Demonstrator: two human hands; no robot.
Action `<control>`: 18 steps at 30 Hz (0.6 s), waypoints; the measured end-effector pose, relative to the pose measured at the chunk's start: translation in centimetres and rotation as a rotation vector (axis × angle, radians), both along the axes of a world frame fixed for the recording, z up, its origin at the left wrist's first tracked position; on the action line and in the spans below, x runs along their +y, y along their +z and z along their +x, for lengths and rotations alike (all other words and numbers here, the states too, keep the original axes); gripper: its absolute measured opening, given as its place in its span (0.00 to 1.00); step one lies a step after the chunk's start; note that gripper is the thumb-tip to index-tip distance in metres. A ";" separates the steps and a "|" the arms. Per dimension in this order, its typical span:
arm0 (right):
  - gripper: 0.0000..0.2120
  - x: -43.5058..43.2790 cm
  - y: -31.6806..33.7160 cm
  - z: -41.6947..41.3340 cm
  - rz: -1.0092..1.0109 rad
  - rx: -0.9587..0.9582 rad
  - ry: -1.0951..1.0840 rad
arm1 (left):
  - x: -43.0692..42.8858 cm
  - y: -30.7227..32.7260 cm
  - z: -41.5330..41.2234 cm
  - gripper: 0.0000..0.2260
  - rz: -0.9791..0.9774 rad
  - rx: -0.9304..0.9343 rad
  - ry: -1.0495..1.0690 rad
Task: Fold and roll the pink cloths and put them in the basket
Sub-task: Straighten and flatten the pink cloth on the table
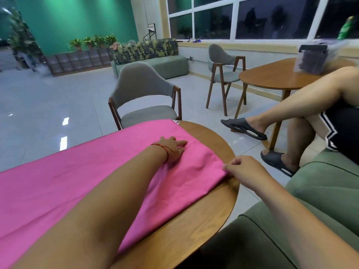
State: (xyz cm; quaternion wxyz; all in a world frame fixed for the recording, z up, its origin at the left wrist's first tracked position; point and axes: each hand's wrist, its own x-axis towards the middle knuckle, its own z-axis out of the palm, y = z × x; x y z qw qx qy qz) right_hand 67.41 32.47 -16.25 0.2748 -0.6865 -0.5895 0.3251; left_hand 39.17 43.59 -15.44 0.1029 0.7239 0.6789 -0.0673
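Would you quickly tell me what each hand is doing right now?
Left hand: open, resting flat on the pink cloth.
Right hand: fingers pinch the pink cloth's corner.

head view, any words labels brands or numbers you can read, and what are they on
No text here can be read.
The sign by the sofa: a white board with print, too small and blurred to read.
The tag on the far corner of the pink cloth: too small to read.
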 end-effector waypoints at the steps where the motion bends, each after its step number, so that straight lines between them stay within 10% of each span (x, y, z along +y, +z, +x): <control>1: 0.10 -0.1 -0.1 -0.1 0.019 0.023 0.004 | 0.1 0.4 0.5 0.23 -0.003 0.015 0.007; 12: 0.11 -1.4 -0.4 -0.3 0.424 0.178 0.235 | 2.2 1.1 1.5 0.23 -0.066 -0.078 -0.107; 16: 0.04 -0.7 0.2 -0.3 0.230 0.350 0.415 | 1.6 1.2 1.1 0.25 -0.075 -0.062 -0.106; 18: 0.16 -0.3 -0.1 0.3 0.148 0.201 0.565 | 1.6 1.0 1.3 0.26 -0.047 0.005 -0.140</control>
